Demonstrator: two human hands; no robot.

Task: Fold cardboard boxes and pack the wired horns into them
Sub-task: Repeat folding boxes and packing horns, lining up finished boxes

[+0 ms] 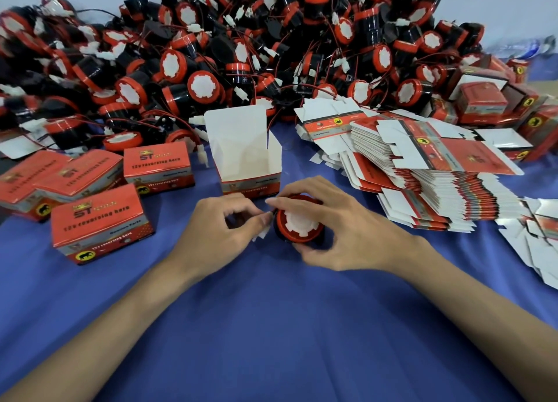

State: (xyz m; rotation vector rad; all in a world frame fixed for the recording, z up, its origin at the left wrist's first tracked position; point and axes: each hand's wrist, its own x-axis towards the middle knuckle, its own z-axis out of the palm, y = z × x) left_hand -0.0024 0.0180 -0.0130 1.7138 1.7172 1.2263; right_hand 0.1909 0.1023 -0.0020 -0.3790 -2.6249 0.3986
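At your far left, closed red boxes point(102, 223) sit on the blue cloth point(271, 326); your left hand point(217, 229) pinches the left edge of the wired horn point(297, 225) with curled fingers, just in front of the open box point(247, 157), its lid flap upright. Your right hand point(329, 229) curls round the horn's red rim, and a stack of flat cartons point(437, 175) lies further right
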